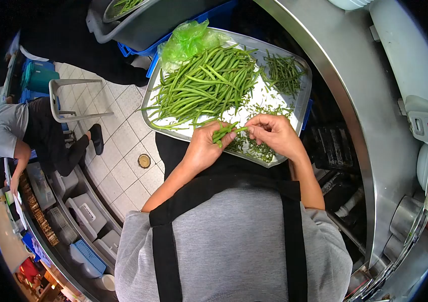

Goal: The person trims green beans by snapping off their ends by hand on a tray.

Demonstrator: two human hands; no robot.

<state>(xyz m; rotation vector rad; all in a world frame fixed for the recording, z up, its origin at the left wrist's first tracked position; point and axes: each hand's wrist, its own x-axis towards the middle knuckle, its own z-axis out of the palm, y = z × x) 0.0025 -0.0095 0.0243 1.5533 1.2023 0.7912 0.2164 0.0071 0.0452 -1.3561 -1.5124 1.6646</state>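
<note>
My left hand (204,145) is closed around a small bunch of green beans (219,135) over the near edge of a metal tray (304,70). My right hand (275,133) pinches the tip of one green bean (241,129) that sticks out from that bunch. Beyond my hands lies a large pile of green beans (206,83) on a white sheet. Small cut-off bits (264,108) are scattered under and around my right hand. At the tray's far right sits a heap of thinner, darker green pieces (283,74). A green plastic bag (186,43) lies crumpled at the far left corner.
A grey tub (133,25) stands beyond the tray, with a bowl of beans in it. A steel counter (334,65) curves along the right. On the left are a plastic stool (55,100), another person (10,131) bending over a counter, and storage bins (86,214).
</note>
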